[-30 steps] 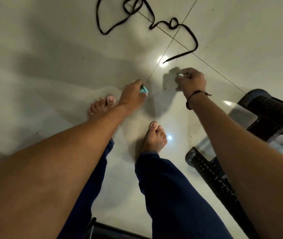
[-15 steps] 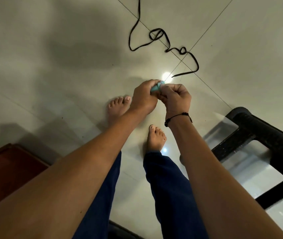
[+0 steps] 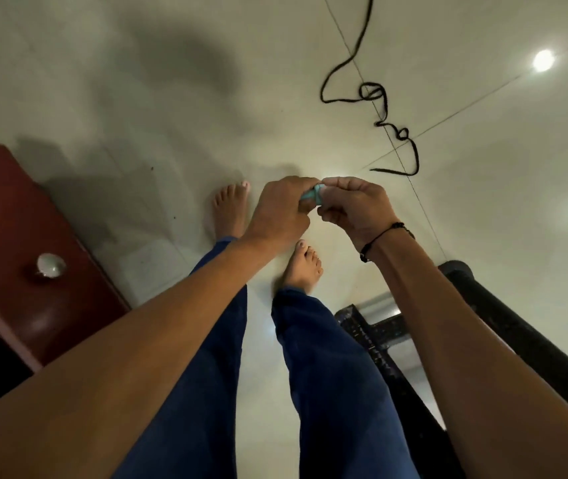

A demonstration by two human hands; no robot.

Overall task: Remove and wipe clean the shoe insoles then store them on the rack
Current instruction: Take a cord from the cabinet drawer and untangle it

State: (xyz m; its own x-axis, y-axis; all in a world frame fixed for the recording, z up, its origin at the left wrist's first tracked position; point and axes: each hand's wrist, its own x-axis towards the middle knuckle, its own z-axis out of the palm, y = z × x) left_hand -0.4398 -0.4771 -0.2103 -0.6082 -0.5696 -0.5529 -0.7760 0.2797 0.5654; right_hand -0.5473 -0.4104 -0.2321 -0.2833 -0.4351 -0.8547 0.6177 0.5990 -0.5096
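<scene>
Hands meet in mid-air above the pale tiled floor [image 3: 137,98], both closed on one small teal item [image 3: 312,197] held between them. The left hand [image 3: 281,212] has its fingers curled round the near end of it; the right hand [image 3: 353,207] pinches the far end, so each grip holds the same thing, and what that thing is cannot be told at this size. A dark cord bracelet [image 3: 384,235] sits on the right wrist. Below the hands stand two bare feet [image 3: 230,207] in blue trousers [image 3: 327,375]. A black shoelace [image 3: 379,108] lies looped on the tiles, well apart from the hands. A black rack [image 3: 503,316] stands at the right, and a dark red cabinet [image 3: 9,216] with a round pale knob [image 3: 50,265] at the left. No insole can be made out.
</scene>
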